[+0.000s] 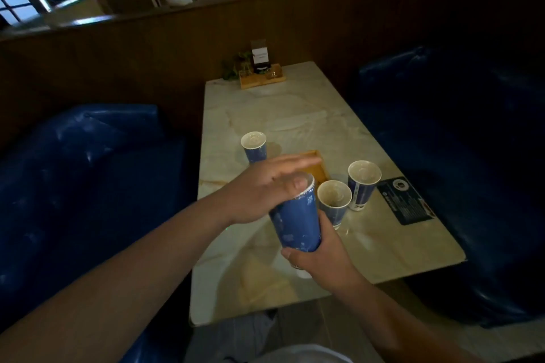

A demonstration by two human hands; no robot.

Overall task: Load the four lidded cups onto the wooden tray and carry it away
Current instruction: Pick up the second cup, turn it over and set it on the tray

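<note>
Head view: a marble table carries the mostly hidden tray and three cups around it. The right hand grips a fourth, raised cup by its base; the left hand lies flat, fingers extended, over its top.

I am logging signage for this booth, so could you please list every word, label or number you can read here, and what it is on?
No text here can be read.
Black placard on the marble table: round logo and lines of print, too small and blurred.
White card in the far stand: faint print, illegible.
Rightmost blue cup: white label panel near its base, print blurred.
Blue cup in the right hand: pattern only.
</note>
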